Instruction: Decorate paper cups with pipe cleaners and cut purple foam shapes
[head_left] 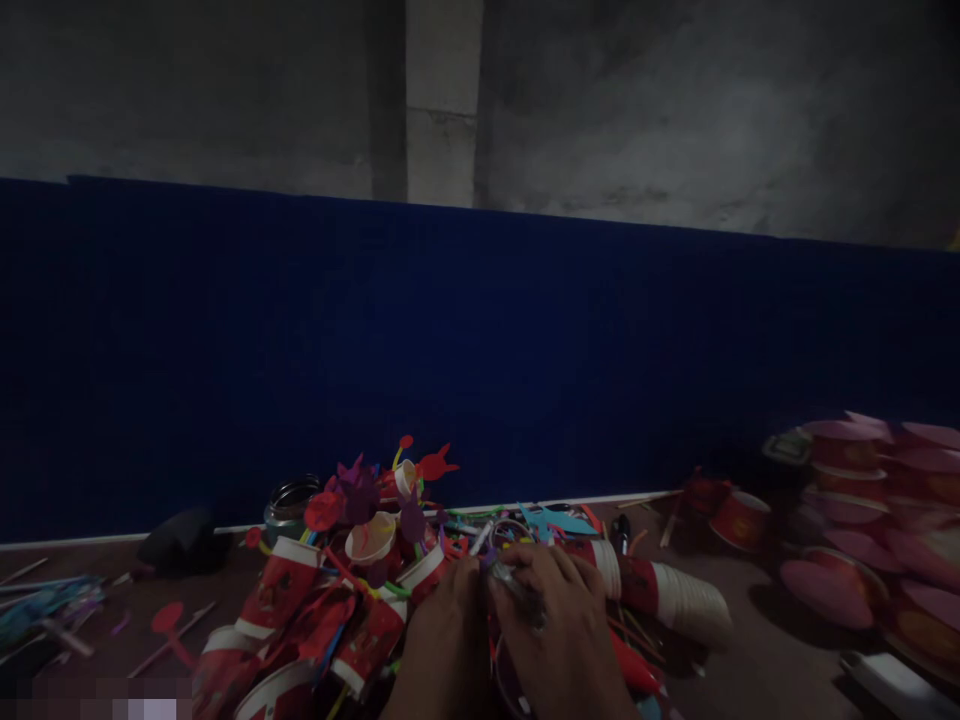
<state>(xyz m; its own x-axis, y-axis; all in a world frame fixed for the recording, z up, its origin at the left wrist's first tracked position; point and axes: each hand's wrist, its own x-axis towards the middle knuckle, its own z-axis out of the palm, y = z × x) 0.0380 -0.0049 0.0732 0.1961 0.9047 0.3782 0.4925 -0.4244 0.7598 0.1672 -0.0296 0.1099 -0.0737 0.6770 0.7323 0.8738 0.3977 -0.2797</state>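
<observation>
Your R hand is bent over a shiny, clear-looking item, prob. plastic or tape, too dim to ID; fingers look clamped on it. Your L hand is right beside, fingertips at the item's left edge; can't tell if they grip or just touch. So the item sits btwn both hands, R nearer, mostly under R fingers; long axis unclear, partly hidden.

Just L of your L hand: heap of red-and-white paper cups, tipped at various angles, w/ red & purple cut-outs on and around them. Just past your R fingertips, a light-blue cut-out. R of your R hand, a nested paper-cup stack lies on its side, axis approx. L–R, white rims toward R.

All on a dark reddish-brown tabletop. Farther R: blurred pile of red cups w/ pink discs. Back L: a dark jar w/ metallic rim, near a black item, unID'd.

Behind: blue partition along the back edge, then grey wall w/ lighter pillar, room dim.
</observation>
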